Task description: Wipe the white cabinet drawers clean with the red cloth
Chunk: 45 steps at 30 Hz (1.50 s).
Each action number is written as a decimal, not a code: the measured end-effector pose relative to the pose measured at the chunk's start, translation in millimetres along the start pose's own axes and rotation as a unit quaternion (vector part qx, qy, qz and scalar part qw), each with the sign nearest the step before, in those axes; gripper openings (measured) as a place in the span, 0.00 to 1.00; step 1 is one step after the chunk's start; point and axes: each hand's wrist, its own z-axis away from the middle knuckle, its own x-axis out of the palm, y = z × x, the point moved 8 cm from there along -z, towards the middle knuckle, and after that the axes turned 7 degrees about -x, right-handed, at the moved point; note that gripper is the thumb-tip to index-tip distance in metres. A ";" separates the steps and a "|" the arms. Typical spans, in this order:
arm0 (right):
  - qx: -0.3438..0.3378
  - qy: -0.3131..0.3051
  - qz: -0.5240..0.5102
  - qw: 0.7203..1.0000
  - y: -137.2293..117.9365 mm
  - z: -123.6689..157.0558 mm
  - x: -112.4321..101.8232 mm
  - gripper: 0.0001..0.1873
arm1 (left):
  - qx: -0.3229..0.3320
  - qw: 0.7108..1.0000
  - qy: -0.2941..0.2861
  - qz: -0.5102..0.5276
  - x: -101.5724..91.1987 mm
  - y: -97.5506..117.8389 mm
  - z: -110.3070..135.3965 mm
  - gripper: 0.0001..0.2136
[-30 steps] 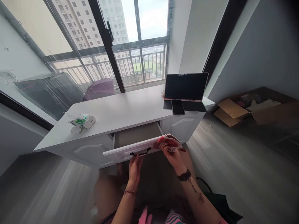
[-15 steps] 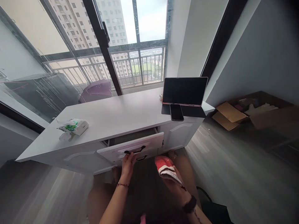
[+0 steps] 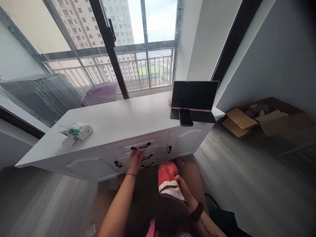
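My left hand [image 3: 135, 159] reaches to the top drawer [image 3: 158, 142] of the white cabinet, which sits flush with the front. Its fingertips are just below the left end of the dark drawer handle [image 3: 144, 146], thumb and fingers apart; whether they touch the handle is hard to see. A folded red towel [image 3: 168, 173] with a white, stitched border is in my right hand [image 3: 184, 189], above my lap. The thumb lies along the towel's right side, and the other fingers are hidden behind it.
On the white cabinet top [image 3: 128, 115] stand a tissue pack [image 3: 82, 131] at left, a tablet [image 3: 195, 95] and a phone [image 3: 186, 117] at right. An open cardboard box [image 3: 242, 118] is on the floor at right. Below are two more drawer handles [image 3: 147, 164].
The top drawer, partly pulled out before, is now shut, and my left hand has moved forward with it. The red towel has shifted slightly left and turned more upright in my right hand.
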 end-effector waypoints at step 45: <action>-0.197 -0.013 0.357 0.913 40.2 28.5 28.6 0.18 | 0.030 0.992 -0.055 -0.108 -74.5 -70.9 189.7 0.34</action>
